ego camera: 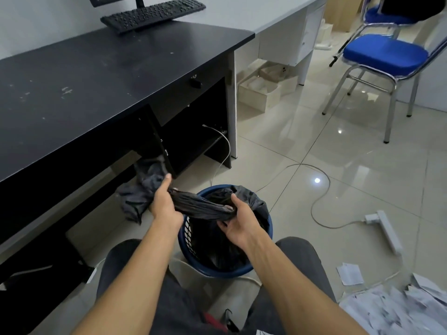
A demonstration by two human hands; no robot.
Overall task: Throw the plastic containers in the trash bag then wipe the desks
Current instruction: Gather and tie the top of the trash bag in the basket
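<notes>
left hand [164, 206]: fingers curled tight round the gathered, twisted neck of the thin black plastic trash bag [203, 207].
right hand [240, 224]: thumb and fingers clamped on the same twisted band at its other end; the plastic is pulled taut between the two hands.
trash bag: crinkled, glossy film; its body sits inside the round blue plastic basket [187, 234] right under the fingers, and its loose mouth spills over the far rim.
basket: lattice side wall with a solid rim, standing on the floor between the person's knees.
cloth: a dark grey crumpled fabric rag [139, 197] just beyond the left fingers, lying on the floor at the foot of the counter; i cannot tell whether the hand touches it.
black counter [79, 93]: matt laminate top, scuffed with pale specks, beyond and to the left of the left fingers; its front edge runs just above the cloth.
keyboard: flat black plastic keyboard [152, 14] at the far end of the counter, its key legends too small to read.
pale counter [242, 10]: light grey top butted against the black one, far beyond the fingers.
writing: loose white printed papers [391, 310] on the floor near the right arm, their print too small to read.
open room: glossy beige floor tiles [350, 153] to the right of the right fingers, crossed by a thin grey cable [312, 210] that runs to a white plastic power strip [387, 229].
chair: blue padded seat on a chrome tube frame [384, 53], well apart, far right.
</notes>
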